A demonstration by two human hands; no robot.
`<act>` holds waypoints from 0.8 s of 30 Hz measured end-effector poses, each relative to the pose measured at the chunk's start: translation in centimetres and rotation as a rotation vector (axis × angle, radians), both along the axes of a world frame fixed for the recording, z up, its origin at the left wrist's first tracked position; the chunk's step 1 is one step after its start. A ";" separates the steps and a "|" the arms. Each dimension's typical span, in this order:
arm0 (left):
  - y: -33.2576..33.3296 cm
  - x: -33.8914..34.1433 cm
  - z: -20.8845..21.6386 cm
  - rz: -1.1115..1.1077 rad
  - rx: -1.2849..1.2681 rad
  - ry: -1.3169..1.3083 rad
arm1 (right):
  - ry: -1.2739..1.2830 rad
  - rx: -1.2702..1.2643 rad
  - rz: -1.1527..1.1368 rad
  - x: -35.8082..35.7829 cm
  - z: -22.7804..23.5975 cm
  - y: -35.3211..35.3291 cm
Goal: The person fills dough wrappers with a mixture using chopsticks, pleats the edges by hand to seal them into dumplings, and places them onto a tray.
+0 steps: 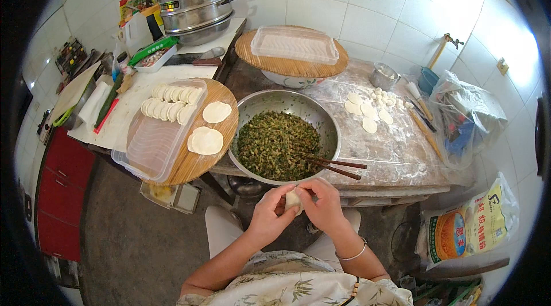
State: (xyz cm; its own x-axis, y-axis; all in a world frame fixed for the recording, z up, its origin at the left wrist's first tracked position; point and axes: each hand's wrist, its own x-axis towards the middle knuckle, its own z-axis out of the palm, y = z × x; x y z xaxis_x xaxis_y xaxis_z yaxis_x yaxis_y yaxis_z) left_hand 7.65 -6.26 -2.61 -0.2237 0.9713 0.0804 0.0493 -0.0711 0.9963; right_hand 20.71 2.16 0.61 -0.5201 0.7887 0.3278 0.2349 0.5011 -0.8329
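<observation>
My left hand (270, 212) and my right hand (322, 205) meet in front of my lap, both closed on one dumpling (294, 200). Fingers of both hands press along its pale dough, partly hiding it. Just beyond them stands a large steel bowl (337, 134) of chopped green and brown filling (278, 141). A pair of chopsticks (340, 169) leans in the filling, ends out over the rim to the right. Left of the bowl, a round wooden board (229, 98) carries dough wrappers (206, 141) and a clear plastic tray (150, 154) with rows of folded dumplings (170, 103).
On the floury table at right lie several wrappers (369, 125), small dough pieces (385, 98) and a rolling pin (425, 134). A woven lid (247, 48) bearing another clear tray (295, 45) covers a bowl behind. Stacked steel pots (196, 8) stand back left; a flour sack (468, 223) sits at right.
</observation>
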 end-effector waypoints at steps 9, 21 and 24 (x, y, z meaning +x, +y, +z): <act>-0.3 -1.1 0.8 -0.106 -0.019 -0.255 | -0.026 -0.002 0.048 -0.3 0.3 0.1; -0.9 -2.2 0.7 -0.098 -0.043 -0.277 | -0.050 -0.008 0.065 -1.4 0.7 0.0; -0.8 -2.3 0.0 -0.131 -0.028 -0.294 | -0.104 0.070 0.062 -1.6 0.5 0.0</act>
State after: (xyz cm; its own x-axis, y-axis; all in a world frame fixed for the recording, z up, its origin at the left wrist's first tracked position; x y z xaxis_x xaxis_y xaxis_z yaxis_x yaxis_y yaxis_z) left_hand 5.31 -7.03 -2.61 -0.1066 0.9943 0.0033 -0.2485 -0.0298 0.9682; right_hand 19.14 2.16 1.07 -0.6009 0.7315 0.3223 0.2854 0.5729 -0.7683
